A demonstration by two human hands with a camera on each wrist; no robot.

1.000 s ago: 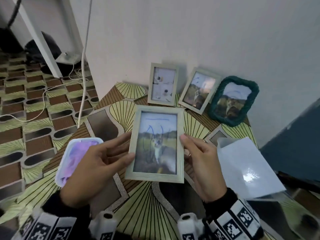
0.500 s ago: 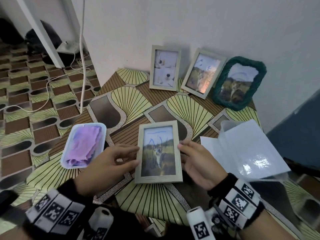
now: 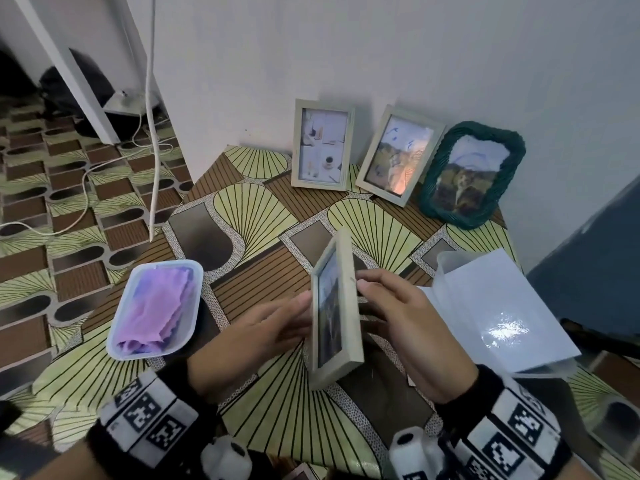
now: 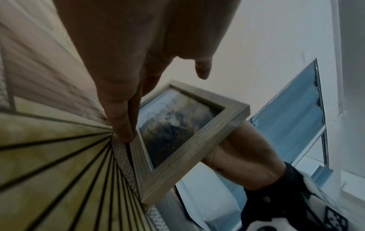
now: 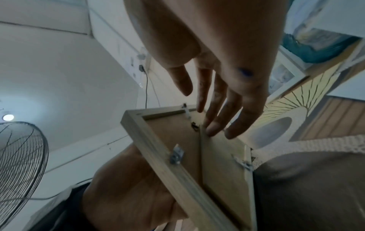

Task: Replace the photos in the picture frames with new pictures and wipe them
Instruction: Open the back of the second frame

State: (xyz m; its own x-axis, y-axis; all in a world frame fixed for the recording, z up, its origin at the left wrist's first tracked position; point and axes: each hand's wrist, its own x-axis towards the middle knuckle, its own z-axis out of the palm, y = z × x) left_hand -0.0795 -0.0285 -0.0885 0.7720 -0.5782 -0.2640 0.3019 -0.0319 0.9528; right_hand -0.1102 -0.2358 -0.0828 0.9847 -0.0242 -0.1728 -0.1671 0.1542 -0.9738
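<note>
A pale wooden picture frame [image 3: 334, 306] with a scribbled-on cat photo stands on edge above the patterned table [image 3: 249, 209], its glass facing left. My left hand [image 3: 277, 320] lays straight fingers [image 4: 118, 109] along the frame's [image 4: 189, 148] front edge, with the thumb free. My right hand [image 3: 381, 299] touches the back with straight fingers [image 5: 215, 125] beside the folded stand. The brown backing board and metal clips show on the frame's back [image 5: 177, 156]. A purple cloth [image 3: 156, 306] lies in a clear tray [image 3: 198, 271] to the left.
Against the wall lean a pale frame with a collage [image 3: 322, 147], a pale frame with a cat photo [image 3: 398, 154] and a green woven frame [image 3: 471, 174]. White glossy sheets [image 3: 491, 306] lie at the right. A white cable [image 3: 152, 133] hangs past the table's left edge.
The frame faced me flat between both hands. It has come down toward the table and turned on edge, with its glass now facing left and its back toward my right hand.
</note>
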